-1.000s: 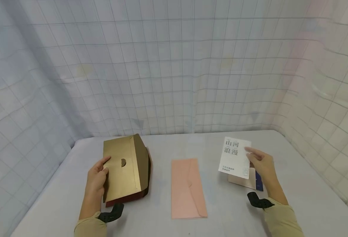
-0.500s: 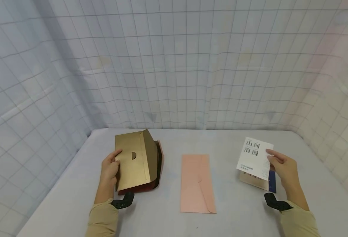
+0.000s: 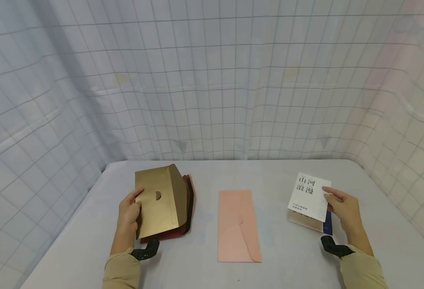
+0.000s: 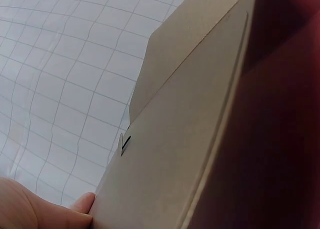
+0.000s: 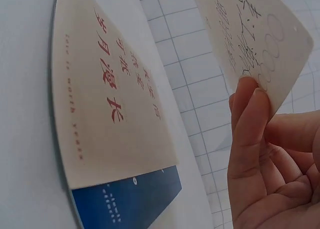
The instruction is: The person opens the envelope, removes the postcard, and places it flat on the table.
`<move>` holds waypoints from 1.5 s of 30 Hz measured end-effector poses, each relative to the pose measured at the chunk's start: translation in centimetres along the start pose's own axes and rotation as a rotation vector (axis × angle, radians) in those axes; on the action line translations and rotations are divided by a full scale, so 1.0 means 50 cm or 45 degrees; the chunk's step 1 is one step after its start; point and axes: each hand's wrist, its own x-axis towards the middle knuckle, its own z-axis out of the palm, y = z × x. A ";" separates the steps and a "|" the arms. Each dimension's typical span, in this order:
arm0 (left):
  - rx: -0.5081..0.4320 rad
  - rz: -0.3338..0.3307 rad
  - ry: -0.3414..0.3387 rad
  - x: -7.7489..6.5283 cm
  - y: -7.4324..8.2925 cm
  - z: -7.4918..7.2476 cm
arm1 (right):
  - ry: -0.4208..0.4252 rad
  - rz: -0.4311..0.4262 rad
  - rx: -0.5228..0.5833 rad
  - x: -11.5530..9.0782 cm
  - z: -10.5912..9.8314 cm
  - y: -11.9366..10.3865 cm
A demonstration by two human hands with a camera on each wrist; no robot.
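By its left edge, my left hand [image 3: 128, 212] pinches a gold envelope [image 3: 154, 212], whose flap stands open to the right. The envelope is tilted above a stack with a dark red envelope [image 3: 166, 235]; in the left wrist view its gold back [image 4: 160, 124] fills the middle. My right hand [image 3: 345, 206] holds a white card [image 3: 305, 200] with dark printed characters between thumb and fingertips, with handwriting on the side seen in the right wrist view. Under that card lie a beige card [image 5: 100, 109] with red characters and a blue card [image 5: 130, 199], partly covered.
A pink envelope [image 3: 237, 228] lies flat on the white table [image 3: 276, 253] between the two hands. Grid-patterned curtains [image 3: 212, 80] hang behind the table and at both sides.
The head view has shifted. My right hand has carried the white card a little rightward, away from the pink envelope. My left hand keeps its hold on the gold envelope.
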 end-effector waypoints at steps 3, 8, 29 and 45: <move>0.002 -0.008 0.001 0.001 -0.004 -0.001 | 0.022 0.045 -0.007 0.003 0.000 0.004; 0.039 -0.016 -0.033 0.002 -0.012 -0.002 | 0.004 0.082 -0.032 0.006 -0.003 0.011; 0.121 0.009 -0.116 0.002 -0.017 0.003 | 0.004 0.145 -0.194 0.019 0.002 0.050; 0.311 -0.007 -0.182 0.011 -0.028 0.014 | 0.032 0.130 -0.380 0.016 0.009 0.041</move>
